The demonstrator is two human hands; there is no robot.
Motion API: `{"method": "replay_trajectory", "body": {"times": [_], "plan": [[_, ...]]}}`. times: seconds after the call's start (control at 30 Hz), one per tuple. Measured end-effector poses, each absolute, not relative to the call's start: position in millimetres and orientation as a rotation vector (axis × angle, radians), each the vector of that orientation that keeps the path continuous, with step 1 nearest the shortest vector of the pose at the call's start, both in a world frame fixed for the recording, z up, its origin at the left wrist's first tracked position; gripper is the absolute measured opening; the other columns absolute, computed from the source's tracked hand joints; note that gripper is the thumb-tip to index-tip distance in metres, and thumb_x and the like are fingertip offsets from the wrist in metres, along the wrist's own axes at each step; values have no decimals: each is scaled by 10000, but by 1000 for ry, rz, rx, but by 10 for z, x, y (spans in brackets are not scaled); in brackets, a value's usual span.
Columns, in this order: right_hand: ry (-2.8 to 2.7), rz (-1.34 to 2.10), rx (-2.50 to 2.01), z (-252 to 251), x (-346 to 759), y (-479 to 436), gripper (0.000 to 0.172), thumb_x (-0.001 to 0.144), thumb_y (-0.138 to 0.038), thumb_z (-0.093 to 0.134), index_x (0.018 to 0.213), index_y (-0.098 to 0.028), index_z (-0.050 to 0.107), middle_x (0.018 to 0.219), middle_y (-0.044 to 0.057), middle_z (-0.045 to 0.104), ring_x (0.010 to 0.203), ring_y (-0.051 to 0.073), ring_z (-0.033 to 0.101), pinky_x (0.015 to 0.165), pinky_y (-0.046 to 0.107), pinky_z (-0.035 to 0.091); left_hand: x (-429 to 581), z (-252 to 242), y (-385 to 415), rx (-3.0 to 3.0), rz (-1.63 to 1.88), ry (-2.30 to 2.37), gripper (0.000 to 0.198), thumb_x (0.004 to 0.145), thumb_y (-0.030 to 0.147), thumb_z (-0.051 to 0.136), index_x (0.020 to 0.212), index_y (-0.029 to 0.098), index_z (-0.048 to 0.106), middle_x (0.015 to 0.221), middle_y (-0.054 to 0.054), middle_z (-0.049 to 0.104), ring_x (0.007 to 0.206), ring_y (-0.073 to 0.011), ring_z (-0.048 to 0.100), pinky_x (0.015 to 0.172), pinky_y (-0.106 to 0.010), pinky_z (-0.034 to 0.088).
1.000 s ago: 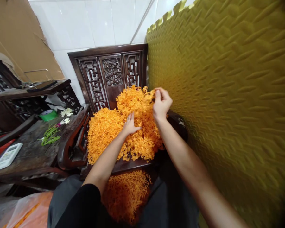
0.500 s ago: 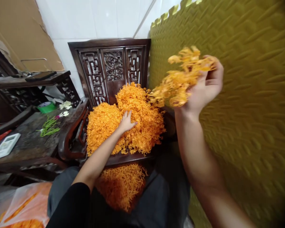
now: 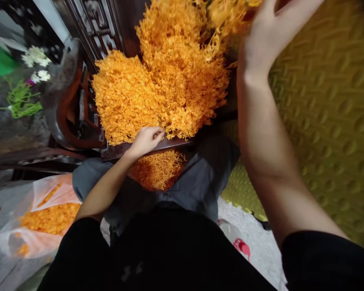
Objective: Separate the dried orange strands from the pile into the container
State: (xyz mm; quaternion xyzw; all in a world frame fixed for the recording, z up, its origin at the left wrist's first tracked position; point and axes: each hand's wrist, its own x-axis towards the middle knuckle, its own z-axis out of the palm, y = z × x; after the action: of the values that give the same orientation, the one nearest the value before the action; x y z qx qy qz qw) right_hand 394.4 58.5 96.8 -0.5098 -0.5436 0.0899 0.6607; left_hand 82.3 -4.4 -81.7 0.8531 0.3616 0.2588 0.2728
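A big heap of orange thread-like strands [image 3: 157, 85] covers the seat of a dark carved wooden chair [image 3: 87, 28]. My left hand [image 3: 145, 139] is at the heap's front edge by the seat rim, fingers curled into the strands. Up at the top edge, my right hand [image 3: 269, 36] is raised and blurred, with a loose clump of orange strands [image 3: 227, 12] at its thumb side; its fingertips run out of the picture. A smaller batch of strands [image 3: 156, 169] lies on the dark cloth over my lap.
A yellow foam mat [image 3: 321, 121] stands upright close on the right. On the floor at lower left lies a clear plastic bag [image 3: 45, 218] holding more orange strands. A side table at left carries green stems [image 3: 21, 101] and white flowers [image 3: 36, 56].
My view tipped down and nearer. The right hand pulled a clump off the heap and lifted it. The left hand slid from the heap's top to its front edge and curled.
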Motion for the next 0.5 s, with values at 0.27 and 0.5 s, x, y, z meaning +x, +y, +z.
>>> {"method": "replay_trajectory", "body": {"times": [0.27,0.5], "plan": [[-1390,-354,-1129,814,3816,569,126,1014,-161,595,1042,-127,713,1009,68,718,928,117,673,850,251,539,1351,-1252,-427,2381,549,1191,506,926,555,683,1299,213,685,1131,-147,745,1049,-324,720,941,-415,534],[-1433,-354,-1051,694,3943,512,121,1000,-144,631,1061,-163,734,1024,68,759,927,110,714,813,244,557,1720,-1417,-268,1892,722,1171,159,932,262,709,1074,190,701,984,-94,783,955,-251,760,943,-400,572]]}}
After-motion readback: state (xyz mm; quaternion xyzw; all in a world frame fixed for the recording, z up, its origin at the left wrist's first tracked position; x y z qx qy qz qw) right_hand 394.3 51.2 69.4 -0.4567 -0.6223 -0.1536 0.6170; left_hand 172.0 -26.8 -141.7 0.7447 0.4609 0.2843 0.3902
